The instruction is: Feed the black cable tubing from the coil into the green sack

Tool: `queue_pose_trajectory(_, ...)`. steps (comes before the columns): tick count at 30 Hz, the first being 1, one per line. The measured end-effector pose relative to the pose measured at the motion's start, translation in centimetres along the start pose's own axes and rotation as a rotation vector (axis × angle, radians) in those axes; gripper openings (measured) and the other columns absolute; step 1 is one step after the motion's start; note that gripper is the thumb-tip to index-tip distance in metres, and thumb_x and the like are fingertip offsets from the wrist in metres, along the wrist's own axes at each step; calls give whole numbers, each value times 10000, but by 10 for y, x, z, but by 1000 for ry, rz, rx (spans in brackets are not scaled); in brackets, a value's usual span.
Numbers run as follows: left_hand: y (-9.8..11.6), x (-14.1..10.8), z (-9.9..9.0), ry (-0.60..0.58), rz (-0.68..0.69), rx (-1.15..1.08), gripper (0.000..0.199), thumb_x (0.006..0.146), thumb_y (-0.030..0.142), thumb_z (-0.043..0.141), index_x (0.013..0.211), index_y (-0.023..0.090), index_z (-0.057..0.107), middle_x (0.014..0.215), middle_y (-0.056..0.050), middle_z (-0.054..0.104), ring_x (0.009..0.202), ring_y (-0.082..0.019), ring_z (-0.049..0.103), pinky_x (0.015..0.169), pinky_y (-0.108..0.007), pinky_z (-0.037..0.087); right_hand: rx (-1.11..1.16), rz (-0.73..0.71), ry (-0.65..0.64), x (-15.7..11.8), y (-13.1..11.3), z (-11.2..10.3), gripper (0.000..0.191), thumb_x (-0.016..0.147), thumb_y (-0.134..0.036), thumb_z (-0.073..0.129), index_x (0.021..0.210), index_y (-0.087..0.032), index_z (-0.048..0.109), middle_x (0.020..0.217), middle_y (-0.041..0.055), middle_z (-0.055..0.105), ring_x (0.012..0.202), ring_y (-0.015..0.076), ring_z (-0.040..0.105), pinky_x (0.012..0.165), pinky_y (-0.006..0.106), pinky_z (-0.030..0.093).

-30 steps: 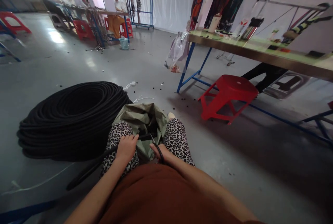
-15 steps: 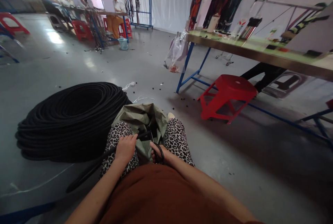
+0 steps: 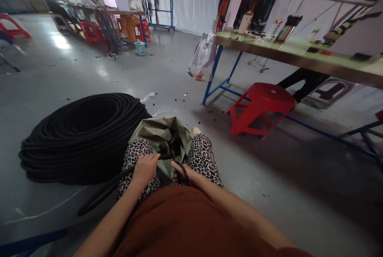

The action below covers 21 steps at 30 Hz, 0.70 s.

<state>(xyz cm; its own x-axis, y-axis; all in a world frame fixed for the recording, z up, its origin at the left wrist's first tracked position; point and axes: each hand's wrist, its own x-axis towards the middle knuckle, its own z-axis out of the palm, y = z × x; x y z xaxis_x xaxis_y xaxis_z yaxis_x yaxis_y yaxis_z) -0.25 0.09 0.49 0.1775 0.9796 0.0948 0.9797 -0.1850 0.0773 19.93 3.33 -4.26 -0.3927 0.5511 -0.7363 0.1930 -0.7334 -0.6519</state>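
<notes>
My left hand [image 3: 145, 169] is closed round a thick black cord [image 3: 120, 176], whose short end sticks out to the right over an open green-grey bag [image 3: 144, 129] between my knees. In my right hand [image 3: 180, 171] I hold black-handled scissors [image 3: 184, 174]. Their blades point up and touch or nearly touch the cord's end; how far they are parted is too small to tell. A loop of the cord hangs beside my left leg. On the floor at the left lies a large coil of black cord [image 3: 80, 137].
A red stool [image 3: 266, 93] stands at the right, by a long workbench [image 3: 284, 51] with blue legs. A person's striped sleeve [image 3: 350, 24] shows behind it. Two people sit at tables at the back left, near a light blue bucket [image 3: 140, 48]. Small black bits lie on the floor.
The view has shifted slightly. Both hands keep nearly the same place, with the cord and scissors still held.
</notes>
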Motion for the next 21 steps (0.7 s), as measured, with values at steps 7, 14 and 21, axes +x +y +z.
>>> queue_pose_trajectory(7, -1, 0, -1, -22, 37, 8, 394, 959, 220, 367, 1203, 188, 675, 1028, -118, 733, 954, -257, 650, 845, -422, 407, -30, -7, -13, 5, 3, -2, 437, 961, -540, 555, 780, -142, 551, 580, -9, 570, 492, 113, 570, 550, 222, 499)
queue_pose_trajectory(14, -2, 0, -2, -61, 66, 58, 413, 964, 195, 347, 1232, 205, 662, 1022, -110, 721, 965, -253, 641, 846, -418, 399, -54, -36, -52, 16, 10, -7, 443, 951, -553, 564, 801, -137, 565, 602, -9, 573, 490, 108, 557, 525, 212, 468)
queue_pose_trajectory(21, -2, -1, 1, -57, 80, 94, 427, 924, 119, 392, 1250, 207, 654, 1048, -111, 718, 972, -249, 640, 859, -424, 412, -89, -60, -39, 14, 9, -8, 487, 904, -609, 602, 787, -138, 567, 584, -9, 569, 474, 104, 538, 486, 200, 445)
